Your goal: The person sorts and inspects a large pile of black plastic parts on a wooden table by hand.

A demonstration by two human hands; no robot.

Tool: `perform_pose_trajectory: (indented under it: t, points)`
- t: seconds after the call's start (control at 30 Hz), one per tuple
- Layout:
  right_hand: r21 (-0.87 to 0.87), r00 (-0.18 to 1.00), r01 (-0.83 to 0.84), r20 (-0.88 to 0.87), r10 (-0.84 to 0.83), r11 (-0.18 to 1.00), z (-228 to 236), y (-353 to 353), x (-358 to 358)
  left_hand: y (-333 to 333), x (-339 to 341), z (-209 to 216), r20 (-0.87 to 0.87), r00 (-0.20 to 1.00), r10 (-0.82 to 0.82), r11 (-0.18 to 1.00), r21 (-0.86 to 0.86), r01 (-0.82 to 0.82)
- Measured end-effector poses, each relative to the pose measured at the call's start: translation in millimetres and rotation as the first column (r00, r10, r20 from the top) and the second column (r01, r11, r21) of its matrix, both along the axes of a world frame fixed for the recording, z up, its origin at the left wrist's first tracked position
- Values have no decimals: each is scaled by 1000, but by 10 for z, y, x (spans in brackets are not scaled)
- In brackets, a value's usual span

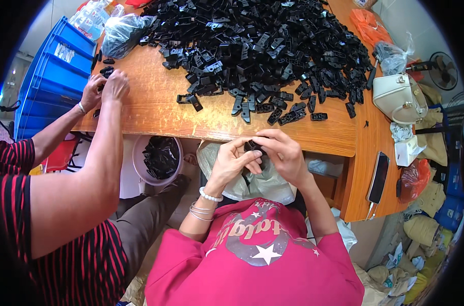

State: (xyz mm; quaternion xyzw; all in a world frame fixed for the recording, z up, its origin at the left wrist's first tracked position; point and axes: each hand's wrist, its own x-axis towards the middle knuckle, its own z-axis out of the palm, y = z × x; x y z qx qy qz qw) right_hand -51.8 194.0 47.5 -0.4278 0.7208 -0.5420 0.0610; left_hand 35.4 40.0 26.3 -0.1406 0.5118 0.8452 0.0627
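Note:
Just off the table's front edge, my left hand (235, 161) and my right hand (283, 153) meet around a small black plastic part (253, 146). My left fingers are closed on its near side, and the right thumb and fingers pinch it from the other side. Much of the part is hidden by my fingers. Beyond my hands, a large heap of similar black plastic parts (257, 46) covers the back of the wooden table (145, 102). Several loose ones lie along the heap's front, nearest my hands. A whitish woven sack (232, 186) hangs open under my hands.
At left, a co-worker's hands (107, 87) handle a black piece beside blue crates (58, 61). A pink basin (176, 173) of black parts sits below the table. On the right side are a phone (379, 176) with a cable, a white handbag (397, 99) and a tissue pack (408, 151).

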Motion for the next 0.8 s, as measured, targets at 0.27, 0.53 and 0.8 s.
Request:
perform_pose_trajectory:
  t: [0.27,0.53,0.8]
  points:
    - [63,974,228,-17,-227,972,-36,-85,256,188,0,139,-230,972,-54,557,-815,-162]
    - [-203,889,263,430,-155,943,61,24,230,16,15,147,-59,997,-52,998,-43,50]
    - [-217,972,67,236,-15,974,-84,-3,277,82,11,298,-33,995,-92,995,31,93]
